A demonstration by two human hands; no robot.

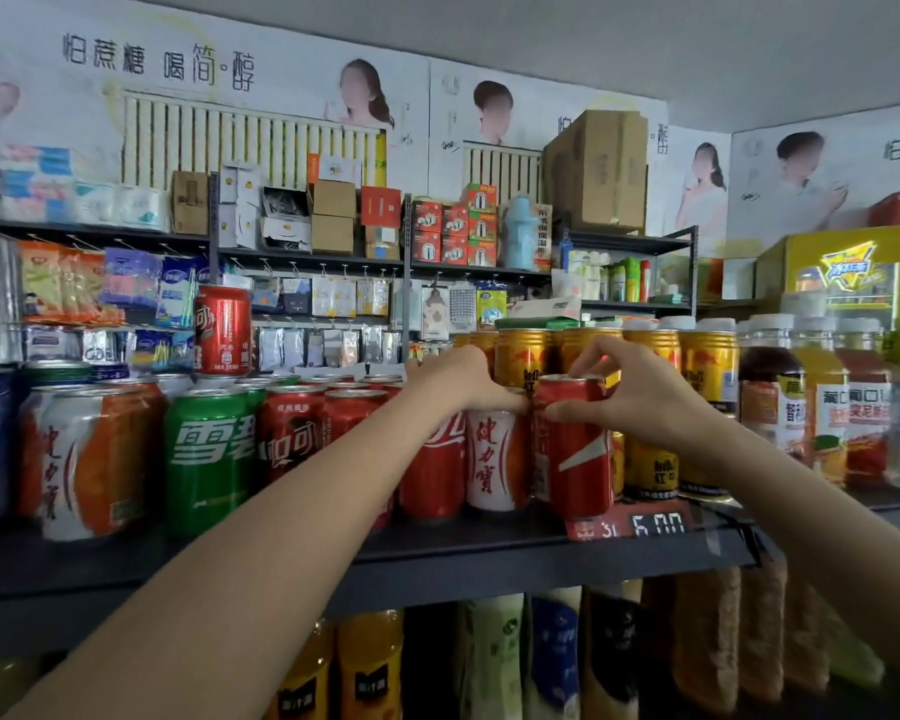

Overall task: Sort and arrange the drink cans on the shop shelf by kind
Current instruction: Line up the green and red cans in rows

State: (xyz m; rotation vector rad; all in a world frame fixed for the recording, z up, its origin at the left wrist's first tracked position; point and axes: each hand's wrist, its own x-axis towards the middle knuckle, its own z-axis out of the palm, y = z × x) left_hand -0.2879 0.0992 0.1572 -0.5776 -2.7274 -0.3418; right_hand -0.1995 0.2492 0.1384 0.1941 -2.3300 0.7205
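Red aluminium fills most of my view: along the front of the dark shelf (489, 543) I count two orange-and-white cans at the left (81, 459), one green can (206, 459), three red cola cans (292, 433) partly behind my left arm, another orange-and-white can (497, 459), and the red can (575, 444) I grip. One more red can (223, 330) stands alone on top of the rows behind. My right hand (630, 392) curls thumb and fingers round that red can's rim, tilting it at the shelf edge. My left hand (461, 379) lies on the orange-and-white can's top; I cannot tell how its fingers sit. Gold cans (520, 356) stack behind.
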